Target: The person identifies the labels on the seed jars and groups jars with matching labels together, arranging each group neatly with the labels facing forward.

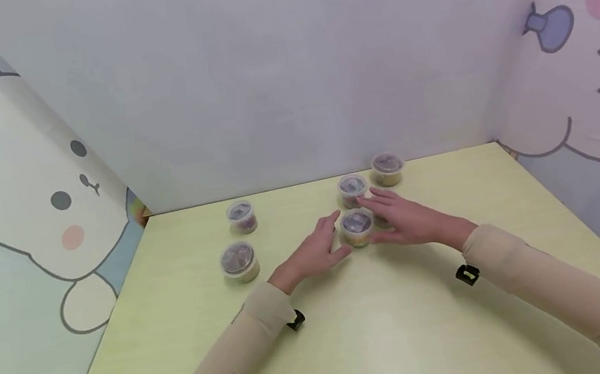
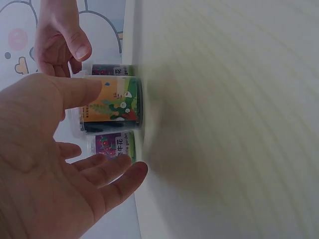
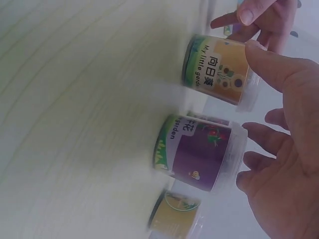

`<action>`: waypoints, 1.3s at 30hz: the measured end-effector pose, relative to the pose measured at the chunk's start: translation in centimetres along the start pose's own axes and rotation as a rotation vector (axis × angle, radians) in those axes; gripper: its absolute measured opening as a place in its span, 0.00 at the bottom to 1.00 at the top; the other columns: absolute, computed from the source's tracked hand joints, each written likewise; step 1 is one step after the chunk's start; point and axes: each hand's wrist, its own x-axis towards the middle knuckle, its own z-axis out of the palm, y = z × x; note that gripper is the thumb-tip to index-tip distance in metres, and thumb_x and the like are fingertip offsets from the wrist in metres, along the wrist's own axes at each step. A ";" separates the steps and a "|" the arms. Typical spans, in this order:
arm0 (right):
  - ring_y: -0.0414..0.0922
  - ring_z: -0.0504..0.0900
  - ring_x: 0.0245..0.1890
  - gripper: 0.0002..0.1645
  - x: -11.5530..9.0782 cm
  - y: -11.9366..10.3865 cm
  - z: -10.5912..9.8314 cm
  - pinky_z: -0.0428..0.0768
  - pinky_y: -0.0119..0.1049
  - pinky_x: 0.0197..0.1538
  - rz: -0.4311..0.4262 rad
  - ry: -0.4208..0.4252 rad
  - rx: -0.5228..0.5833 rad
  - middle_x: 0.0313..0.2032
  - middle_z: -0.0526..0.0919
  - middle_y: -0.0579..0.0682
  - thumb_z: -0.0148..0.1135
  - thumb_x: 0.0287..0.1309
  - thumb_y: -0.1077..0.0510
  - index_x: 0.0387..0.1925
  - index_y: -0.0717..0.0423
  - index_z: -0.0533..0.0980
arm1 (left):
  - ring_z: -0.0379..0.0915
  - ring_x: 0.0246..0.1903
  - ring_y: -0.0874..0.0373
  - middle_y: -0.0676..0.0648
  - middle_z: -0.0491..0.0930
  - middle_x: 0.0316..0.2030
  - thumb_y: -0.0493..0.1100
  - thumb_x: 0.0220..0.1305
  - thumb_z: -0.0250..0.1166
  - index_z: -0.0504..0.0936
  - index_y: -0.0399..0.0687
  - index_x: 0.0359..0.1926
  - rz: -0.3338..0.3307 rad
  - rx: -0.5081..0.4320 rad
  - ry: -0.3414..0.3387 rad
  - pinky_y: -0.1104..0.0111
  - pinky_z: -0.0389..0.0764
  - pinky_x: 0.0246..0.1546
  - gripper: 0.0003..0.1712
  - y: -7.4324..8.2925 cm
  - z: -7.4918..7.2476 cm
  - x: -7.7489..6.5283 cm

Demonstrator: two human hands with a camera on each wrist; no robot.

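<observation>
An orange-labelled tub (image 1: 357, 228) with a clear lid stands upright between the two hands. My left hand (image 1: 314, 251) is just left of it, fingers extended and thumb apart. In the left wrist view that thumb overlaps the orange label (image 2: 112, 107); contact is unclear. My right hand (image 1: 406, 217) spreads over the right side, partly hiding another tub. In the right wrist view its thumb is by the lid of the orange-labelled tub (image 3: 217, 69), and its fingertips are at the lid of a purple-labelled tub (image 3: 199, 152). Behind stands one more lidded tub (image 1: 352, 187).
Two lidded tubs, a smaller one (image 1: 241, 217) and a wider one (image 1: 240, 262), stand on the left of the pale yellow table (image 1: 388, 339). Another tub (image 1: 387, 168) is at the back edge, near the plain wall (image 1: 274, 76). Cartoon-printed panels flank both sides.
</observation>
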 end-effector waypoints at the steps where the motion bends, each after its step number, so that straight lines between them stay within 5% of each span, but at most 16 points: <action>1: 0.67 0.52 0.75 0.52 0.0 0.1 0.1 0.61 0.64 0.69 0.001 -0.001 0.004 0.72 0.64 0.64 0.75 0.58 0.49 0.75 0.65 0.60 | 0.69 0.64 0.46 0.36 0.57 0.72 0.53 0.74 0.60 0.44 0.39 0.80 0.001 -0.006 -0.003 0.55 0.70 0.65 0.48 0.0 0.1 0.1; 14: 0.66 0.55 0.74 0.38 0.2 0.4 1.0 0.51 0.65 0.72 -0.014 0.014 -0.024 0.68 0.71 0.61 0.68 0.66 0.51 0.70 0.64 0.69 | 0.66 0.67 0.50 0.39 0.59 0.73 0.60 0.80 0.46 0.47 0.41 0.80 -0.018 -0.049 0.002 0.59 0.69 0.66 0.41 0.6 0.3 0.9; 22: 0.66 0.54 0.74 0.37 0.5 0.1 0.9 0.47 0.66 0.73 0.044 -0.016 0.024 0.68 0.71 0.63 0.67 0.67 0.51 0.70 0.67 0.68 | 0.76 0.58 0.50 0.37 0.68 0.67 0.51 0.80 0.52 0.55 0.34 0.75 -0.021 -0.114 -0.047 0.66 0.78 0.55 0.35 0.9 -0.7 1.8; 39: 0.67 0.54 0.74 0.37 0.2 0.1 1.1 0.49 0.66 0.72 0.077 0.002 0.071 0.68 0.71 0.64 0.69 0.65 0.52 0.69 0.66 0.69 | 0.75 0.60 0.49 0.37 0.70 0.67 0.51 0.80 0.53 0.56 0.36 0.75 -0.060 -0.100 -0.057 0.61 0.77 0.58 0.35 1.5 -0.9 1.8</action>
